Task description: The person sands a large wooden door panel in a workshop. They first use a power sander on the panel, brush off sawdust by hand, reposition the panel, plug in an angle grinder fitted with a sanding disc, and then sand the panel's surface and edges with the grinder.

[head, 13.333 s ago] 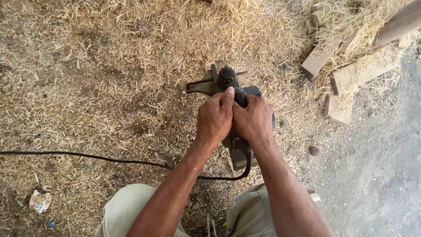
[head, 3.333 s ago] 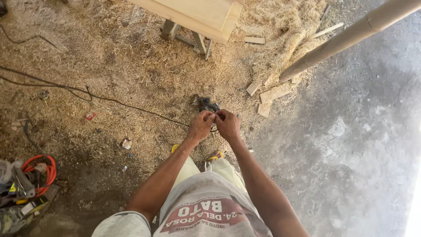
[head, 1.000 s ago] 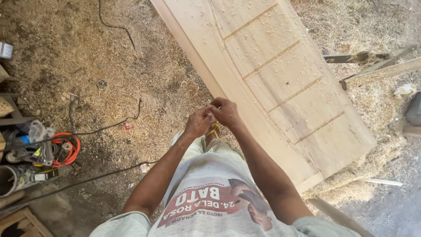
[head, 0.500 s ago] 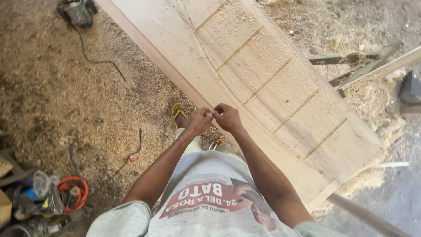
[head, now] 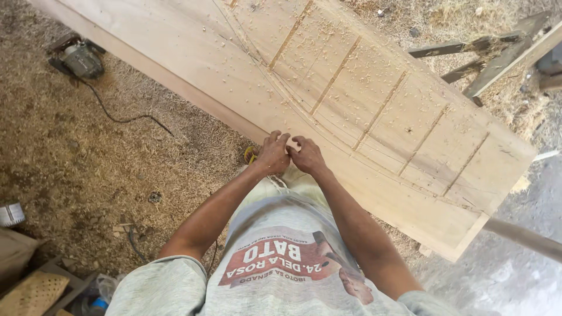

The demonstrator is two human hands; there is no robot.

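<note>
Your left hand (head: 273, 154) and right hand (head: 306, 155) are pressed together right at the near edge of the big wooden panel (head: 374, 111), fingers pinched around something tiny, can't tell what it is. The panel lies slanted across the sawdust floor (head: 76, 169), shavings all over it. A power tool (head: 82, 58) sits off on the left with its cord (head: 126, 120) trailing away.

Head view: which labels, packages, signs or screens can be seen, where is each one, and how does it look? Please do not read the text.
Shirt print: on the person's grey shirt, bottom centre; a red panel with white lettering and a small picture beside it.
Small tin: on the sawdust floor at the left edge; round, pale label band, too small to tell more.
No signs or screens are visible.
</note>
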